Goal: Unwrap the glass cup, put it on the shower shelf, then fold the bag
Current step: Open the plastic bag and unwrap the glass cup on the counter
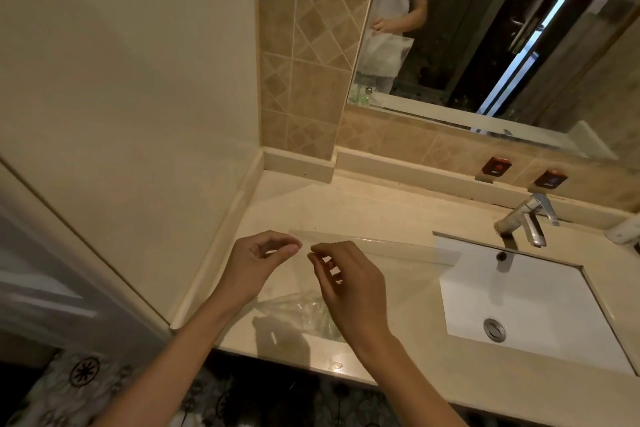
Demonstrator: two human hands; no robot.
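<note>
Here we hold the clear bag (374, 253) up over the counter (398, 211), just left of the sink (540, 295). Our left hand (258, 262) has thumb & forefinger curled together in a pinch at the bag's top edge, near its left corner; the other fingers curl loosely behind. Our right hand (346, 282) sits just beside it, fingertips bent inward, pinching the same top edge a bit to the right. The two pinches nearly touch. From them the bag's top edge runs off to the right, w/ its far end reaching over the sink's near-left corner. The lower part of the bag hangs crumpled below our right hand, touching or just above the counter; we can't tell which. The bag looks flat, w/ nothing in it that we can make out.

The glass cup isn't in view. A tap (526, 218) stands behind the sink, w/ two small red tags (495, 166) on the tiled wall above it. The mirror (485, 28) shows a person in a white tee holding the bag.
</note>
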